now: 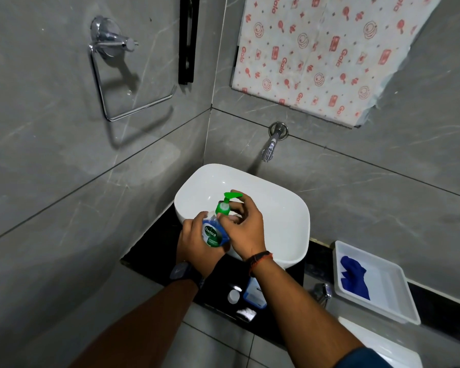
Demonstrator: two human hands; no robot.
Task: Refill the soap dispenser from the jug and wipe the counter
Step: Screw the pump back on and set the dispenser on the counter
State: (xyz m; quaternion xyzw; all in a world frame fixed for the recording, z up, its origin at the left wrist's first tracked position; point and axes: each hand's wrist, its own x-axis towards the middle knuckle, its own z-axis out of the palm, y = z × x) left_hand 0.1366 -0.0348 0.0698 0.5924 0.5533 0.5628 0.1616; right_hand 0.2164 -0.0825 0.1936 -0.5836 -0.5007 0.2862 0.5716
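I hold a soap dispenser [213, 233] with a blue and green label over the front of the white basin [284, 208]. My left hand [197, 244] wraps around its body from the left. My right hand [246, 227] has its fingers closed on the green pump head [227, 203] at the collar. On the black counter [157, 264] below my right forearm stands a blue refill jug [254, 293], partly hidden, with a white cap [233, 296] lying beside it. A blue cloth [355, 276] lies in a white tray [393, 296] at the right.
A chrome tap [271, 143] sticks out of the grey tiled wall above the basin. A towel ring [122, 75] hangs on the left wall. A second chrome tap [322, 292] sits on the counter near the tray. A patterned sheet [316, 49] covers the mirror area.
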